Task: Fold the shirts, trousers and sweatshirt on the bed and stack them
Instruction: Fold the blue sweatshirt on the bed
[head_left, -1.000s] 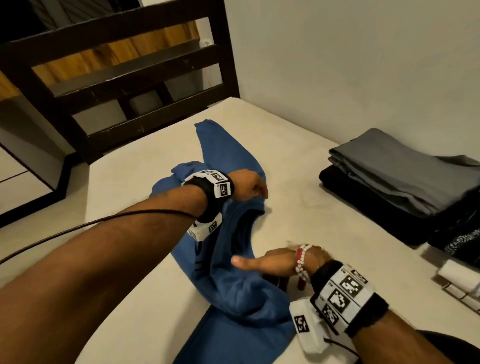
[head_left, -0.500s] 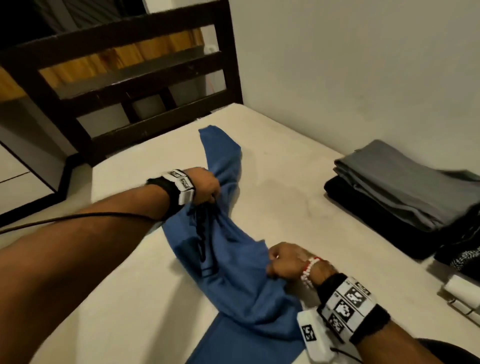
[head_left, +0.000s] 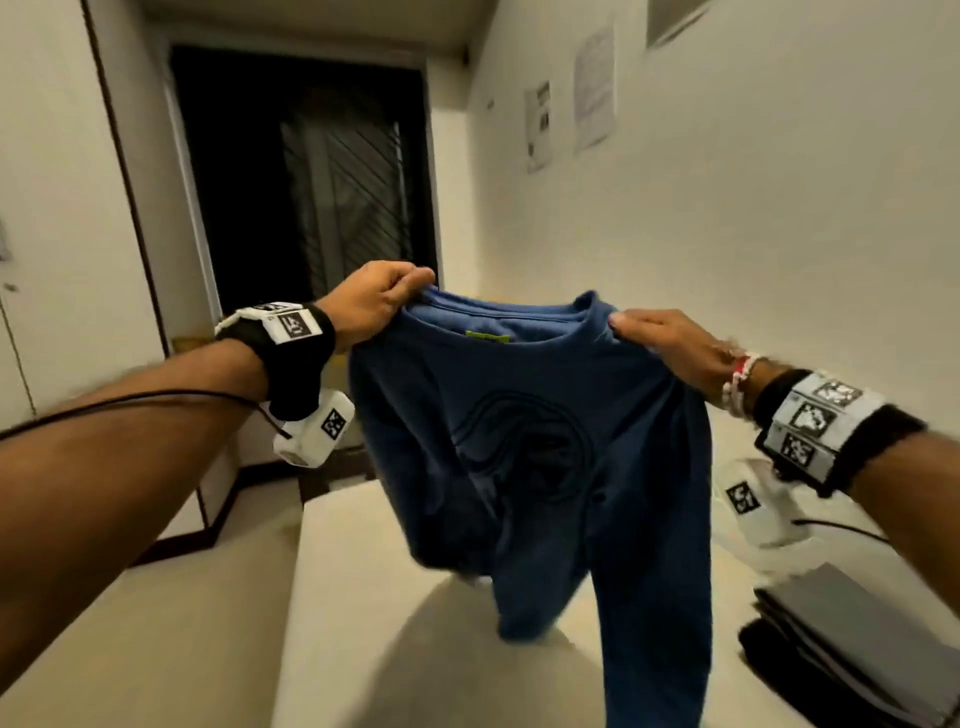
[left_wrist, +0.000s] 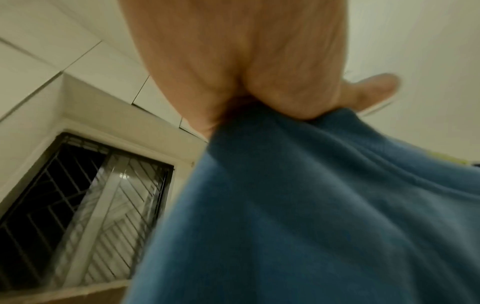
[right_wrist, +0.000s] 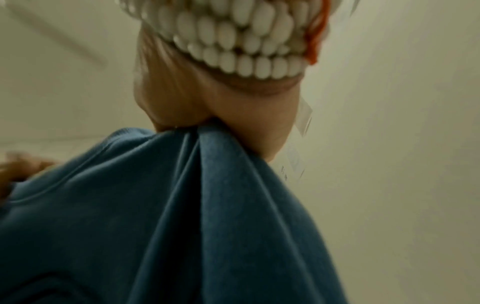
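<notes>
We hold the blue sweatshirt (head_left: 524, 447) up in the air in front of us, above the bed (head_left: 363, 639), with its front and its round dark print turned to us. Our left hand (head_left: 371, 304) grips the cloth at the left shoulder, just beside the collar; the fingers are curled over the top edge and the fabric is bunched inside the fist, as the left wrist view shows. Our right hand (head_left: 670, 345) grips the right shoulder in the same way, with the thumb lying on the front side near the collar and the cloth gathered into folds under the palm. The body and one sleeve hang down between both hands, and the lowest part seems to reach the bed. A stack of folded clothes (head_left: 857, 639) lies at the right on the bed, near the wall.
</notes>
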